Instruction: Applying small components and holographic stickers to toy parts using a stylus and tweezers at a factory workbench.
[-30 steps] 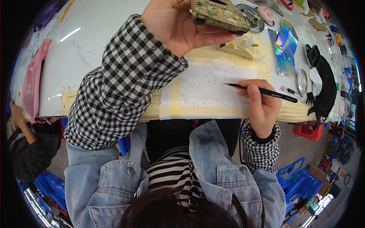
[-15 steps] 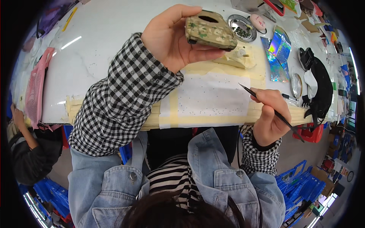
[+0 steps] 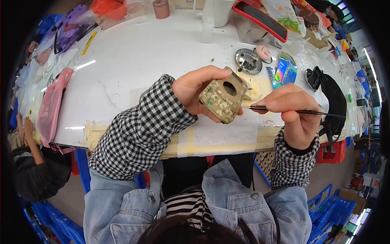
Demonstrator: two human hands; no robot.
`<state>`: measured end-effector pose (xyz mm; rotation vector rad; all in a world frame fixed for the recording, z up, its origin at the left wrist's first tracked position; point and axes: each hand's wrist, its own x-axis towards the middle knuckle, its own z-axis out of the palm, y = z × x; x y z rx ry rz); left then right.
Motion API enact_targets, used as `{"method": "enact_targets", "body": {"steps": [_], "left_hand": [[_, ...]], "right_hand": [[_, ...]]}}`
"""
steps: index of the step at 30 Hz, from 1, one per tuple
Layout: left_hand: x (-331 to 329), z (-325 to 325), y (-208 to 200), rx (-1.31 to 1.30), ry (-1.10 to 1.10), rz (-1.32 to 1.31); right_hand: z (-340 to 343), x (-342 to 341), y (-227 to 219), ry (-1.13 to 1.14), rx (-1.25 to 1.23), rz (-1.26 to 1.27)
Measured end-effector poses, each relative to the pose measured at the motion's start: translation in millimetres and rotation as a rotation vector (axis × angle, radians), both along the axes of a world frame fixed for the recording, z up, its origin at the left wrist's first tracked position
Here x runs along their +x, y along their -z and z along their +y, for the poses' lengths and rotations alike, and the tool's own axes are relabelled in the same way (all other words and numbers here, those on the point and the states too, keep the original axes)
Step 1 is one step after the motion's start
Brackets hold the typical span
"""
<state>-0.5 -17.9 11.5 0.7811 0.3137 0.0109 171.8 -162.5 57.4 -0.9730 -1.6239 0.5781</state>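
Observation:
My left hand (image 3: pixel 195 91) is closed around a small camouflage-patterned case (image 3: pixel 219 100) with an oval opening, held tilted above the table. Black tweezers (image 3: pixel 298 111) are pinched in my right hand (image 3: pixel 296 110). Their thin tip points left, right beside the case's edge; whether it touches cannot be made out. Beneath both hands lies a white sheet (image 3: pixel 219 140) taped with yellowish tape and dotted with tiny dark specks. Beyond the case, a round metal dish (image 3: pixel 248 61) contains small dark green bits.
Right of the dish are a pink rounded object (image 3: pixel 263 53) and a shiny holographic packet (image 3: pixel 285 72). A phone in a red case (image 3: pixel 260 20) leans at the back. A pink mesh pouch (image 3: pixel 53 107) lies left, near another person's hand (image 3: pixel 28 128). Black fabric (image 3: pixel 335 103) lies right.
My left hand has brought the case nearer and turned it so its opening faces up more. My right hand has moved up with the tweezers, their tip now beside the case. The view has shifted.

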Motion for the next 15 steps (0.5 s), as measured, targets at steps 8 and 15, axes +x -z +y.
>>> {"method": "enact_targets", "body": {"steps": [8, 15], "left_hand": [[-6.1, 2.6, -0.3, 0.075, 0.12, 0.074], [-9.7, 11.1, 11.7, 0.106, 0.306, 0.028]], "right_hand": [[32.4, 2.3, -27.3, -0.368, -0.06, -0.178], [54.0, -9.9, -38.1, -0.477, -0.103, -0.32]]}}
